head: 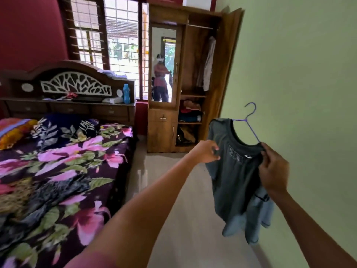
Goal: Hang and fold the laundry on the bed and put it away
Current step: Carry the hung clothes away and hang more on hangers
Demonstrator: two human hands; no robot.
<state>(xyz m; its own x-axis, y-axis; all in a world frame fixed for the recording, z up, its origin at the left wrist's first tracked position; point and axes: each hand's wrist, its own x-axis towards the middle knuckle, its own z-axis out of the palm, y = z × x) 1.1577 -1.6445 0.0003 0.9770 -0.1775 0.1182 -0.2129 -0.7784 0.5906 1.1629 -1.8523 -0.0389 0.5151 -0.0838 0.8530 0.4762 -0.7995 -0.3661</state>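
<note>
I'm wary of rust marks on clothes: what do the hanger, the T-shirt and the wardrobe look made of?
Hanger: thin purple rod, probably coated wire, possibly plastic. T-shirt: dark grey, matte, hangs limp, likely cotton knit. Wardrobe: brown grain, slight sheen, polished wood or laminate.

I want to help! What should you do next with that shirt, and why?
Probably carry the dark grey T-shirt, already on its purple wire hanger, to the metal rail in the open wooden wardrobe: left hand and right hand grip it, hook free.
</note>
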